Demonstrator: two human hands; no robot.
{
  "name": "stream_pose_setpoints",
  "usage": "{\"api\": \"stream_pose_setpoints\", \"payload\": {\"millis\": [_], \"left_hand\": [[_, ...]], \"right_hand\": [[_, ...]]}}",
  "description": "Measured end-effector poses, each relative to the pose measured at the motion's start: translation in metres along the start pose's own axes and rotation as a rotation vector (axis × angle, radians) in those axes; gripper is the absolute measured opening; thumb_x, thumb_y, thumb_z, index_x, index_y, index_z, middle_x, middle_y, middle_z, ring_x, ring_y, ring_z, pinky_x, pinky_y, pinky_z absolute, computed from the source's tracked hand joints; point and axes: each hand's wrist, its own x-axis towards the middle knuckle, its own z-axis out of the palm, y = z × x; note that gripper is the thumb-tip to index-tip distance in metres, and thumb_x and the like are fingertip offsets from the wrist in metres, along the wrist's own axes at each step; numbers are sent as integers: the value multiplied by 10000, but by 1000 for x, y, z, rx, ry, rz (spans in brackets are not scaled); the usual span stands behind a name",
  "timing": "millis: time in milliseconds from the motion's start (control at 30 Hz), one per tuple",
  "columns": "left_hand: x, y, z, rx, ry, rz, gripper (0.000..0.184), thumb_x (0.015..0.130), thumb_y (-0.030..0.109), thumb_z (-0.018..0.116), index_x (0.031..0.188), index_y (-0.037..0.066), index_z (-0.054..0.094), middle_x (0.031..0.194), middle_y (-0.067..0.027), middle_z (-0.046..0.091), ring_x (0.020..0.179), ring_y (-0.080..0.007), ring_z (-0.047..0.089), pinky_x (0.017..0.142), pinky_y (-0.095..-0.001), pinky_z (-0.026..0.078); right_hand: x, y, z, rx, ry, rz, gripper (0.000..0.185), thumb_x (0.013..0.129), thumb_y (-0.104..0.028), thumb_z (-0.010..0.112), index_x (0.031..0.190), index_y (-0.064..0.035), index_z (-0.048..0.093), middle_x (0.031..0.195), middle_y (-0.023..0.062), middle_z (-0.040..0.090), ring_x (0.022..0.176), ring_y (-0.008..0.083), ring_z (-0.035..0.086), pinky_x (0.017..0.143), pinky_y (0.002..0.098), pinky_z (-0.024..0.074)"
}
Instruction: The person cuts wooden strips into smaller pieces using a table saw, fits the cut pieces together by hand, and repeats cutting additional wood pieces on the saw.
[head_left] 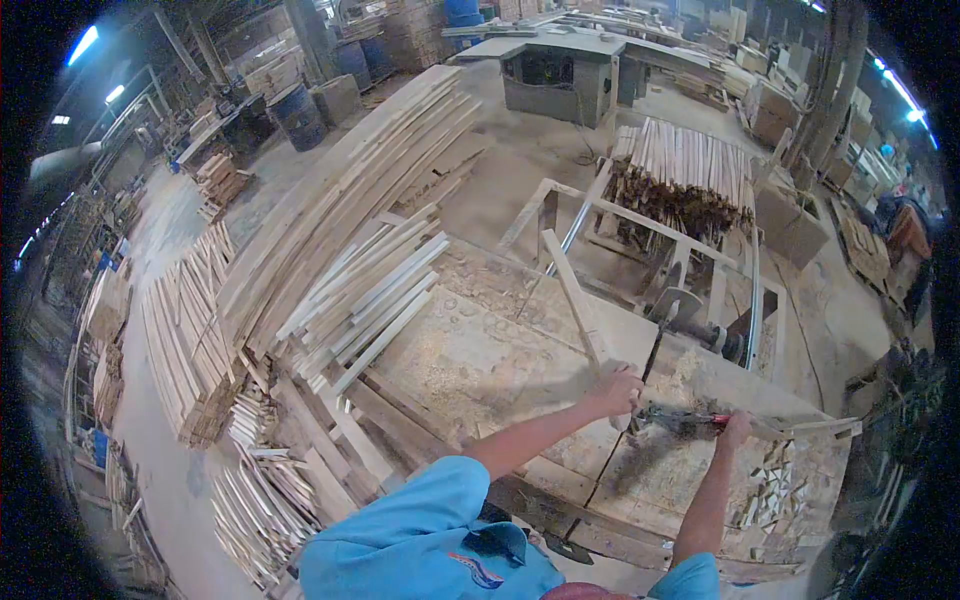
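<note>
My left hand [614, 390] is closed around the lower end of a long pale wooden strip [572, 295], which slants up and left over the worktable [480, 345]. To its right, my right hand [736, 430] grips the red handle of a tool [690, 418]. The tool's dark front end points left, close to the strip's lower end and the dark slot in the table. What its tip touches is too small to make out. Small cut wood pieces [775, 490] lie on the table right of my right hand.
Loose strips [370, 300] and long boards [340, 190] lie at the table's left. Beyond the table stand a metal-railed frame [568, 240], a round blade-like disc [676, 304] and a strip bundle [690, 160]. A person [908, 240] is at the far right.
</note>
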Motion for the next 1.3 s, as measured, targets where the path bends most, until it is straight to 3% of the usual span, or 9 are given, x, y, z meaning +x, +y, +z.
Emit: {"api": "stream_pose_setpoints", "payload": {"millis": [67, 167, 233, 333, 400, 600, 700, 900, 1300], "left_hand": [[-34, -20, 40, -227, 84, -127, 331, 705, 222, 727, 1025, 142, 699, 1014, -116, 599, 1008, -300, 555, 899, -453, 440], [-91, 52, -21, -75, 71, -150, 467, 780, 338, 709, 1181, 113, 628, 1097, -130, 571, 1093, -314, 501, 919, -449, 415], [-143, 78, -29, 14, -12, -83, 552, 779, 397, 708, 1243, 120, 599, 1163, -159, 560, 1154, -360, 481, 993, -491, 387], [-220, 97, -32, -65, -174, -134, 640, 735, 436, 735, 1268, 111, 591, 1244, -195, 538, 1268, -393, 416, 1085, -532, 317], [-236, 105, -40, -1, -195, -91, 695, 710, 457, 750, 1282, 101, 576, 1300, -221, 509, 1316, -398, 382, 1122, -538, 271], [-225, 132, -59, 202, -329, -68, 799, 672, 457, 768, 1338, 90, 523, 1349, -224, 481, 1324, -408, 388, 1142, -543, 255], [-229, 131, -53, 211, -322, -59, 818, 652, 435, 782, 1343, 89, 516, 1345, -213, 485, 1317, -394, 397, 1144, -539, 256], [-222, 132, -64, 224, -340, -56, 796, 641, 427, 787, 1321, 105, 530, 1313, -202, 507, 1283, -376, 431, 1128, -528, 287], [-230, 114, -49, 217, -212, -32, 751, 602, 479, 807, 1247, 142, 623, 1198, -195, 572, 1203, -380, 485, 1097, -502, 327]], "right_hand": [[50, 43, 33, -142, 139, -207, 477, 878, -425, 549, 1020, 9, 686, 836, 119, 705, 667, 264, 690, 624, 409, 538], [-9, 16, 0, 408, -129, -55, 432, 893, -393, 598, 1074, -6, 665, 821, 127, 690, 570, 226, 659, 551, 355, 519], [-43, 19, -20, 379, 64, -249, 400, 894, -345, 629, 1118, -14, 647, 795, 124, 679, 509, 200, 621, 512, 309, 496], [-124, 45, -73, 570, -187, -213, 361, 900, -250, 660, 1175, -20, 625, 795, 100, 671, 521, 161, 594, 499, 258, 474], [-211, 61, -119, 720, -415, -462, 313, 883, -145, 665, 1165, -13, 635, 782, 69, 663, 586, 130, 595, 508, 264, 468], [-409, 99, -249, 224, -899, -772, 342, 749, -74, 774, 1074, -32, 680, 953, 87, 690, 904, 202, 636, 839, 337, 507], [-466, 81, -259, 100, -555, -1088, 326, 678, -78, 807, 986, -62, 702, 916, 119, 674, 889, 269, 630, 815, 365, 507], [-463, 110, -199, 147, -489, -1009, 202, 675, -103, 801, 823, -57, 672, 773, 110, 594, 787, 297, 581, 698, 392, 476], [-468, 111, -187, 214, -446, -1045, 136, 756, -124, 747, 829, -45, 664, 815, 157, 622, 791, 335, 595, 751, 412, 465]]}}
